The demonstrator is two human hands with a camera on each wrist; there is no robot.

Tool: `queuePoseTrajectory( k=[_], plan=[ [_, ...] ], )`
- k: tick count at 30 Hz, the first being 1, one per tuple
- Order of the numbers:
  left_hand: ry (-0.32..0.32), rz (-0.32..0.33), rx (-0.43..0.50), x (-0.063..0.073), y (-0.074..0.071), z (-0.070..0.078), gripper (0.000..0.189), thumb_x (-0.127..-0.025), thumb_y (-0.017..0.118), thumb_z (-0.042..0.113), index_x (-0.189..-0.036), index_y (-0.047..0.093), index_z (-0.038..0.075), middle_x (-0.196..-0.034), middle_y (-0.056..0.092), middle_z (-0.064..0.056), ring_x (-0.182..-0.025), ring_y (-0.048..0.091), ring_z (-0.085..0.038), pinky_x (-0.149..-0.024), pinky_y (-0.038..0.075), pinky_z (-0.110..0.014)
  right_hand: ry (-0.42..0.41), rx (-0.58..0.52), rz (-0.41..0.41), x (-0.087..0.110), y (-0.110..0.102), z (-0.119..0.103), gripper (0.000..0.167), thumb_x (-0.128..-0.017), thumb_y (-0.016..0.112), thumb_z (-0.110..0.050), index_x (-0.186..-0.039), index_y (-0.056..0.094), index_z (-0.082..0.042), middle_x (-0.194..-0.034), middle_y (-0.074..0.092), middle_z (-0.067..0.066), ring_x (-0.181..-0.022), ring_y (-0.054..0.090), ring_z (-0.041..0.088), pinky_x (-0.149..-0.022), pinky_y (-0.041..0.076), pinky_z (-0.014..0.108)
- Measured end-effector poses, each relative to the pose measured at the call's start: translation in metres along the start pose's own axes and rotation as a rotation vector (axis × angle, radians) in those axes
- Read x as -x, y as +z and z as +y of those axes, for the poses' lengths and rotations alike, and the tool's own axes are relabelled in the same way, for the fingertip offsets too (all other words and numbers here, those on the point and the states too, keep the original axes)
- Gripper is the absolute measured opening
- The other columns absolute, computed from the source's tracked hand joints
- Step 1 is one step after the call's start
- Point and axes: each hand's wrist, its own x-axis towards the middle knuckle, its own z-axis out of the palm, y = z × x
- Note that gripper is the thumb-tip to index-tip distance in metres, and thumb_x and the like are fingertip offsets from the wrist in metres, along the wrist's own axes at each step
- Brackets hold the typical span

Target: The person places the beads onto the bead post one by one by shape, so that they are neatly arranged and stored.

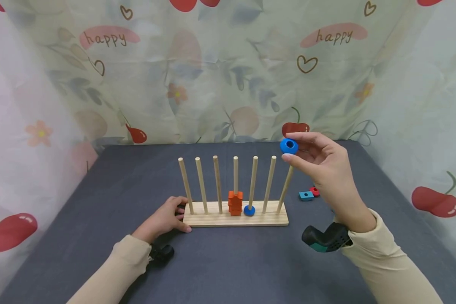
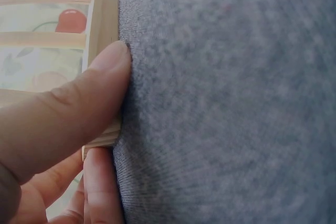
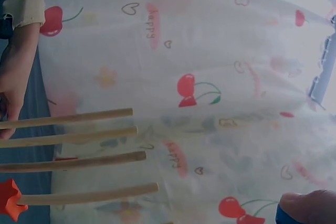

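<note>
Held a blue bead high by the right end of the peg row

Pinched the bead with the right hand, thumb below and fingers above, presenting its hole to the head camera. Gripped the left end of the wooden rack with the left hand, thumb along the front edge of the base and fingers round the end.

Had the bead near the top of the rightmost peg, partly hidden behind the right hand. Could not tell the bead's depth against that tip from these views. Judged the bead's offset from the row, and the angle between hole and upright pegs, the relation to settle first.

Faced the rack lengthwise, left to right, across its seven pegs, with the right hand nearer the right end. Found a stack of orange pieces on the fourth peg from the left and a second blue piece low on the fifth, down and left of the bead. Saw farther right a teal piece and a red piece, just beside each other on the dark worktop, with patterned cloth hanging behind
</note>
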Motion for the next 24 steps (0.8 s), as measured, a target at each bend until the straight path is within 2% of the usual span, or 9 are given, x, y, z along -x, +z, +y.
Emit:
queuePoseTrajectory(
  k=[11,18,24],
  plan=[
    [-0.023,0.002,-0.032,-0.002,0.001,0.0,0.082,-0.064,0.087,-0.001,-0.135,0.047,-0.002,-0.129,0.039,-0.019,-0.118,0.049,-0.033,-0.096,0.052,-0.039,-0.088,0.172,-0.058,-0.008,0.026,-0.001,0.037,-0.086,0.071,-0.004,-0.121,0.062,0.001,-0.117,0.063,0.005,-0.108,0.064,0.01,-0.095,0.051,0.022],
    [-0.039,0.001,-0.044,-0.002,0.001,-0.001,0.082,-0.064,0.088,0.0,-0.136,0.047,0.0,-0.13,0.039,-0.018,-0.119,0.049,-0.033,-0.096,0.052,-0.039,-0.136,0.251,-0.048,-0.009,0.036,0.014,0.037,-0.088,0.07,-0.005,-0.124,0.062,-0.003,-0.124,0.064,0.007,-0.115,0.061,0.01,-0.101,0.047,0.026],
    [-0.035,-0.001,-0.039,-0.003,0.0,-0.001,0.082,-0.065,0.088,0.001,-0.136,0.047,0.0,-0.131,0.038,-0.018,-0.119,0.049,-0.033,-0.097,0.051,-0.04,-0.187,0.266,-0.019,-0.006,0.041,0.035,0.037,-0.087,0.07,-0.003,-0.123,0.062,-0.003,-0.125,0.064,0.006,-0.115,0.061,0.007,-0.102,0.047,0.027]
  ],
)
